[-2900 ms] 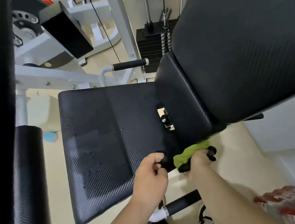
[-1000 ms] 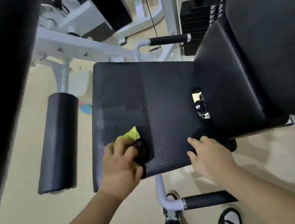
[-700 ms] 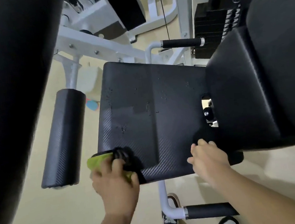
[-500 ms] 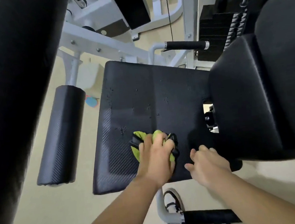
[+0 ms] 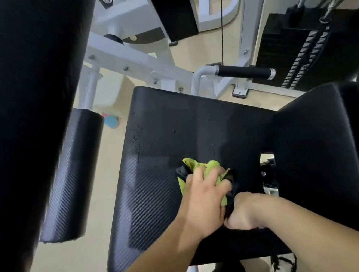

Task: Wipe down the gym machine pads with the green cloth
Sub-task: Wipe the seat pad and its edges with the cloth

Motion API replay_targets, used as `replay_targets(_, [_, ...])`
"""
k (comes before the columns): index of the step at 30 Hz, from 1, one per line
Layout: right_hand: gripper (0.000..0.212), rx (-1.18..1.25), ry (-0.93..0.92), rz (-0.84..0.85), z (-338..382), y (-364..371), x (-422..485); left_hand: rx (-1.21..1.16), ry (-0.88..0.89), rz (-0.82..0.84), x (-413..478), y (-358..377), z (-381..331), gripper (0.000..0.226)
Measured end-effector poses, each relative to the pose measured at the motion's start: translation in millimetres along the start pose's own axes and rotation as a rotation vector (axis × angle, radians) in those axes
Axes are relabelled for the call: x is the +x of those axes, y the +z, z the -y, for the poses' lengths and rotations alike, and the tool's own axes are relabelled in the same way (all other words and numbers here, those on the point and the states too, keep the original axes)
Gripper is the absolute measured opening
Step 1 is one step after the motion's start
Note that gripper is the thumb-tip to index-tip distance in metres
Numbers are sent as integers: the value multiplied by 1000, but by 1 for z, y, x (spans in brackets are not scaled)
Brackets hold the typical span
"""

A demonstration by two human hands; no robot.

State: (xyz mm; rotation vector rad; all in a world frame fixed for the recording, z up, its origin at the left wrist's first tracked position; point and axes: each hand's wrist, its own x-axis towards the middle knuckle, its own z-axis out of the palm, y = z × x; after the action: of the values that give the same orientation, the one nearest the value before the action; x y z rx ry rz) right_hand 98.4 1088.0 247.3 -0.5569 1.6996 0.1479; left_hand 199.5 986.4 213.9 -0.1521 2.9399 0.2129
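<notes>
green cloth (image 5: pixel 202 171) bunched, no clear axis, clutched in left hand (image 5: pixel 203 198) on seat pad (image 5: pixel 157 183)

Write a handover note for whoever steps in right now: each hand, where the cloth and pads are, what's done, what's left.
Left hand: pressing the green cloth onto the seat pad, near its middle.
Right hand: closed in a loose fist, resting on the seat pad beside the cloth; whether it grips anything is unclear.
Done: near part of the seat pad looks free of droplets.
Left: droplets remain at the far-left part; back pad and roller pad not yet touched.
</notes>
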Motion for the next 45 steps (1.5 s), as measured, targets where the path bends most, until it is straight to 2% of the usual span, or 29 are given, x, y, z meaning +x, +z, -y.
replay_targets(1, [31, -38, -14, 2, 1, -14, -5, 23, -31, -8, 1, -5, 8, 39])
replay_targets(2, [35, -36, -25, -86, -1, -33, -8, 40, -142, -49, 4, -9, 17, 40])
replay_targets(4, [26, -79, -75, -423, -6, -72, -9, 24, -508, -182, 5, -17, 37, 49])
replay_targets(6, [16, -359, -93, -710, -25, -114, -14, -80, -785, -284, 12, -17, 37, 60])
replay_targets(8, [19, -650, 47, -820, -50, -146, -21, -158, -877, -308, 28, -11, 13, 61])
replay_targets(10, [19, -662, 164, -777, -66, -166, -28, -206, -903, -242, 52, 1, -15, 55])
replay_targets(12, [12, -589, 166, -690, -74, -170, -26, -240, -861, -209, 83, 15, -36, 54])
replay_targets(14, [10, -553, 127, -709, -77, -172, -18, -206, -641, -222, 119, 25, -57, 57])
replay_targets(16, [10, -538, 116, -756, -80, -175, -8, -170, -323, -125, 153, 36, -76, 71])
replay_targets(18, [12, -550, 127, -764, -83, -174, -1, -99, -94, -72, 173, 39, -74, 88])
replay_targets(19, [13, -555, 135, -760, -84, -173, 1, -40, -2, -79, 178, 40, -66, 88])
replay_targets(22, [14, -600, 145, -711, -84, -171, 0, 132, 160, -65, 172, 27, -19, 52])
replay_targets(23, [14, -603, 140, -703, -84, -171, -1, 157, 114, -89, 169, 15, 3, 44])
replay_targets(24, [12, -603, 137, -704, -83, -172, -2, 159, -6, -122, 164, -1, 26, 41])
replay_targets(28, [21, -553, 170, -691, -82, -173, -1, 68, -761, -300, 121, -46, 98, 33])
replay_targets(30, [23, -560, 162, -687, -82, -174, -2, 6, -970, -381, 93, -45, 90, 34])
replay_targets(32, [25, -634, 126, -684, -82, -172, -2, -53, -1005, -391, 70, -29, 52, 35])
replay_targets(33, [26, -680, 89, -678, -81, -170, -3, -86, -966, -355, 58, -19, 30, 34])
replay_targets(34, [29, -701, 37, -669, -79, -167, -1, -103, -881, -302, 48, -11, 10, 34])
replay_targets(36, [37, -662, -43, -609, -78, -161, 3, -80, -599, -214, 37, 0, -11, 36])
replay_targets(38, [57, -698, -68, -480, -76, -158, 10, -28, -419, -183, 35, -7, 6, 39])
replay_targets(39, [68, -757, -51, -410, -76, -156, 14, 3, -446, -189, 39, -13, 20, 37])
replay_targets(40, [75, -824, -32, -361, -77, -155, 18, 15, -562, -222, 44, -20, 35, 35])
replay_targets(43, [84, -952, -4, -322, -79, -153, 31, -106, -1165, -405, 81, -39, 64, 36])
replay_targets(44, [86, -964, -4, -321, -79, -153, 35, -130, -1271, -406, 103, -42, 65, 37])
replay_targets(45, [87, -972, -1, -314, -79, -154, 37, -135, -1289, -384, 126, -43, 65, 38])
